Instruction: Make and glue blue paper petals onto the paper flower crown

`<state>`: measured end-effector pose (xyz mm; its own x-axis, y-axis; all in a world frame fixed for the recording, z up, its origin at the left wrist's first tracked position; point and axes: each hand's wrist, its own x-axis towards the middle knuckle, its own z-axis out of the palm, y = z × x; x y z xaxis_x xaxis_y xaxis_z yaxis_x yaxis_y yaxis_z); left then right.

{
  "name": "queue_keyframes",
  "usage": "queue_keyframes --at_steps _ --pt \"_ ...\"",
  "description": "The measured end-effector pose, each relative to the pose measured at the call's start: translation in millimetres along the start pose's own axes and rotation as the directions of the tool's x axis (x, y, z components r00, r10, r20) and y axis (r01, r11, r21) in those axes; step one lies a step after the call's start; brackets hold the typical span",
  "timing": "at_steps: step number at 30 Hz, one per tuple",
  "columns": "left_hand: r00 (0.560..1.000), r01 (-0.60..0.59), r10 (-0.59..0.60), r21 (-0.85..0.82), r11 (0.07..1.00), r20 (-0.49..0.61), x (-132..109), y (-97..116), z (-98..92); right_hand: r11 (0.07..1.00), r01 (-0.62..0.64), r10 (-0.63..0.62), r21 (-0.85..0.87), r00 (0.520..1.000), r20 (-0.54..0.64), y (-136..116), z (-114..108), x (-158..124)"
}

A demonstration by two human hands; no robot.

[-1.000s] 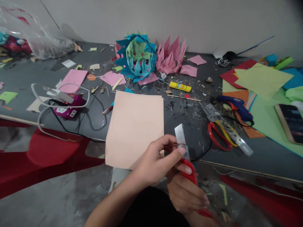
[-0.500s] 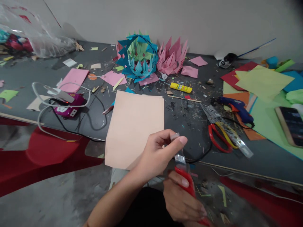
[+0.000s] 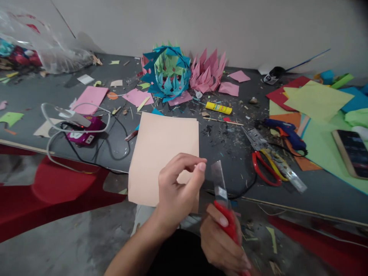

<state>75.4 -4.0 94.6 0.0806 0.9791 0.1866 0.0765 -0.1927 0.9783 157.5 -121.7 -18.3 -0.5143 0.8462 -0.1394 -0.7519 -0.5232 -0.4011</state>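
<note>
My right hand (image 3: 222, 239) is wrapped round the red handle of a utility knife (image 3: 225, 218), and the knife's blade points up and away from me past the table edge. To its left, my left hand (image 3: 179, 188) is closed in a pinch, thumb and index tips close together, with nothing visible between them. It is apart from the blade and hovers over a stack of peach paper (image 3: 169, 138). That paper lies on the dark table (image 3: 227, 145) and overhangs its front edge toward my lap.
Scissors (image 3: 266, 168) and a blue glue gun (image 3: 287, 132) lie to the right, near coloured paper (image 3: 322, 99) and a phone (image 3: 352, 151). Behind are a yellow glue stick (image 3: 218, 107), a blue folded-paper ring (image 3: 169, 94) and a pink one (image 3: 207, 73). A purple power adapter (image 3: 84, 132) trails cables.
My left hand has come off the knife blade and moved left over the peach paper, its thumb and finger drawn together. My right hand still holds the knife in nearly the same place.
</note>
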Motion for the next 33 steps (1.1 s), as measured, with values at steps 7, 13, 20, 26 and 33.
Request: queue_keyframes --at_steps 7,13,20,26,33 --pt "0.997 0.011 -0.016 0.062 0.998 0.072 -7.3 9.9 -1.0 0.995 0.073 -0.061 0.067 0.985 -0.161 -42.8 42.2 3.9" --pt "0.982 0.169 -0.165 -0.042 0.985 0.090 -6.3 9.6 -2.1 0.944 0.077 -0.205 -0.321 0.900 -0.385 -42.5 41.2 5.1" --pt "0.896 0.428 -0.365 -0.276 0.861 0.252 -2.1 1.1 -5.7 0.833 0.072 -0.318 -0.548 0.873 -0.370 -47.1 37.2 0.9" --pt "0.842 0.514 -0.375 -0.366 0.775 0.388 -3.2 -6.7 -9.5 0.748 0.057 -0.335 -0.661 0.893 -0.301 -50.3 35.6 -1.7" --pt "0.805 0.566 -0.338 -0.459 0.685 0.488 -5.4 -6.8 -11.6 0.806 0.102 -0.335 -0.583 0.891 -0.307 -44.0 34.3 -2.9"
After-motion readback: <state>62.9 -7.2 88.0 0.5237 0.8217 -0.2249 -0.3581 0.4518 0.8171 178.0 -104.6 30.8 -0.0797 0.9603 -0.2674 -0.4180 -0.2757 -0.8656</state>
